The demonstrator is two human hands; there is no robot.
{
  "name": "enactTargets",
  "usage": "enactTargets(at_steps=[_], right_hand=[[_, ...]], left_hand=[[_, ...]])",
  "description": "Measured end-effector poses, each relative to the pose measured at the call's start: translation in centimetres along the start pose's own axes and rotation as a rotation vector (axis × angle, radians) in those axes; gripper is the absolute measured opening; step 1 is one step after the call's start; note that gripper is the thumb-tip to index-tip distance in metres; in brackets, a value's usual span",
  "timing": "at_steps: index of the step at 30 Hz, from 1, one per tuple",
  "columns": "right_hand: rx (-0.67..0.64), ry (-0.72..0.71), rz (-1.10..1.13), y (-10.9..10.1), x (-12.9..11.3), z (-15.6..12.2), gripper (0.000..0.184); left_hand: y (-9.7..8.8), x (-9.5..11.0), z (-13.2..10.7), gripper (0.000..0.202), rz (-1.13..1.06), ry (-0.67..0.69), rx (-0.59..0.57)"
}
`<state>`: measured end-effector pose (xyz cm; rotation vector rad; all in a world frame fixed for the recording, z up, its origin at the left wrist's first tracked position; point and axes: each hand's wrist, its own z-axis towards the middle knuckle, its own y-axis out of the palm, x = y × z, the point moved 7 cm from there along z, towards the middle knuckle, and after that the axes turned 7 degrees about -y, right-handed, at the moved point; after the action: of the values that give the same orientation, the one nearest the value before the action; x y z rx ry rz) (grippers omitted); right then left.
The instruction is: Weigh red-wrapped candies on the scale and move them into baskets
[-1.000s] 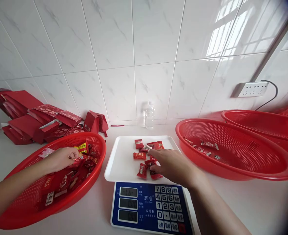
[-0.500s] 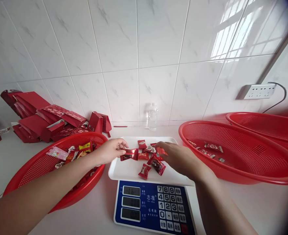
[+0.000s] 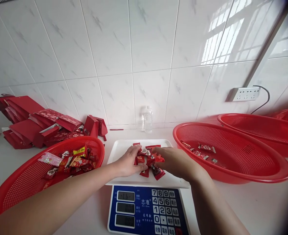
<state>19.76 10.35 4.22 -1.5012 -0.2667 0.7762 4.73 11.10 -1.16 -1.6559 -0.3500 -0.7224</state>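
Red wrapped candies (image 3: 144, 152) lie in a pile on the white tray (image 3: 114, 153) of a weighing scale (image 3: 144, 212). My left hand (image 3: 129, 162) is curled round the left side of the pile, its thumb and fingers pressing on candies. From the right, my right hand (image 3: 172, 160) grips red candies between its thumb and bent fingers. A darker candy packet (image 3: 158, 172) sticks out at the front of the pile. The fingers partly cover the candies between the hands.
A red basket (image 3: 9, 189) with mixed candies stands at left, folded red boxes (image 3: 31, 120) behind it. Another red basket (image 3: 232, 150) with a few packets is at right, a further basket (image 3: 259, 125) behind. A clear bottle (image 3: 148, 120) stands by the tiled wall.
My left hand has moved right with a shiny red candy, from the tray's left side onto the pile. Both hands now close in around the candies. The view has shifted slightly.
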Motion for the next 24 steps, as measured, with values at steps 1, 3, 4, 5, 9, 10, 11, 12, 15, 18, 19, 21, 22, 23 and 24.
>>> enactTargets(at_steps=[1, 3, 4, 5, 9, 10, 11, 12, 15, 18, 19, 21, 22, 23, 24], right_hand=[[-0.006, 0.0, -0.003, 0.1, 0.0, 0.1, 0.031], [-0.013, -0.005, -0.002, 0.4, -0.2, 0.2, 0.031], [-0.016, -0.012, 0.003, 0.5, -0.3, 0.2, 0.033], [-0.025, -0.019, 0.008, 0.6, -0.5, 0.3, 0.036], [-0.062, -0.027, -0.002, 1.1, -1.3, 0.5, 0.044], [-0.066, -0.027, -0.008, 1.2, -1.4, 0.5, 0.044], [-0.069, -0.028, -0.014, 1.3, -1.4, 0.5, 0.044], [-0.069, -0.032, -0.018, 1.3, -1.5, 0.6, 0.044], [-0.063, -0.053, -0.033, 1.3, -1.6, 0.6, 0.044], [-0.051, -0.059, -0.028, 1.1, -1.8, 0.5, 0.045], [-0.052, -0.053, -0.021, 1.0, -1.8, 0.4, 0.046], [-0.056, -0.039, -0.008, 1.0, -1.8, 0.4, 0.048], [-0.058, -0.037, -0.006, 1.0, -1.9, 0.3, 0.048], [-0.056, -0.036, -0.005, 0.9, -1.9, 0.3, 0.047], [-0.051, -0.037, -0.002, 0.9, -1.9, 0.4, 0.046]], left_hand=[[-0.3, 0.1, -0.2, 0.085, -0.012, 0.002, -0.002], [-0.9, 0.1, -0.8, 0.082, -0.036, -0.002, -0.01], [-1.2, 0.0, -1.1, 0.081, -0.034, -0.017, -0.019], [-1.4, -0.2, -1.4, 0.08, -0.018, -0.041, -0.027], [-2.2, -1.0, -2.4, 0.064, 0.143, -0.132, -0.001], [-2.3, -1.0, -2.5, 0.053, 0.174, -0.134, 0.017], [-2.4, -1.0, -2.6, 0.042, 0.196, -0.129, 0.031], [-2.5, -0.9, -2.6, 0.033, 0.208, -0.124, 0.044], [-2.8, -0.8, -2.8, 0.023, 0.202, -0.124, 0.071], [-3.2, -0.9, -3.0, 0.024, 0.182, -0.131, 0.09], [-3.3, -1.0, -3.1, 0.025, 0.173, -0.132, 0.094], [-3.5, -1.0, -3.3, 0.025, 0.153, -0.131, 0.103], [-3.6, -1.0, -3.4, 0.025, 0.143, -0.128, 0.105], [-3.7, -0.9, -3.5, 0.025, 0.135, -0.124, 0.108], [-3.7, -0.7, -3.6, 0.025, 0.12, -0.12, 0.109]])
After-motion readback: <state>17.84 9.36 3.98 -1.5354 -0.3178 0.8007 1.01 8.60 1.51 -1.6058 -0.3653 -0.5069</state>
